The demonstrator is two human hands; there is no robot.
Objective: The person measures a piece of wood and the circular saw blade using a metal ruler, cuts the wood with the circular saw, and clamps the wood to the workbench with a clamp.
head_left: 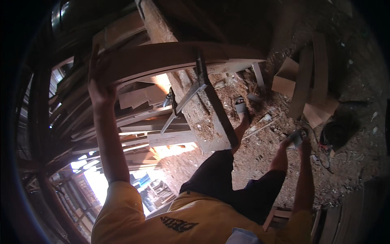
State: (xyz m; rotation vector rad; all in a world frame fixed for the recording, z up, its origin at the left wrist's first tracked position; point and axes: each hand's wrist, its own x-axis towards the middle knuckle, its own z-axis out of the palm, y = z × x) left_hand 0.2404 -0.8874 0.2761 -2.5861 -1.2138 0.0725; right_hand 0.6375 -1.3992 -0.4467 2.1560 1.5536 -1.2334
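My left hand (100,83) grips the left end of a long curved wooden board (158,59), with fingers up along its end face. The board lies across a rough, dusty bench beam (207,118). A metal bar clamp (190,96) sits at the board's near edge, its upper jaw against the board and its bar slanting down past the beam. My right arm hangs low at the right. My right hand (304,147) is down beside my sandalled foot, in dim light, and its fingers are not clear; I make out nothing held in it.
Stacked planks (138,118) fill the left side behind the beam. Offcut boards (306,81) lie on the shavings-strewn floor at the right, near a dark round power tool (334,135) with a cord. My sandalled feet stand between beam and offcuts. More timber lies at lower right.
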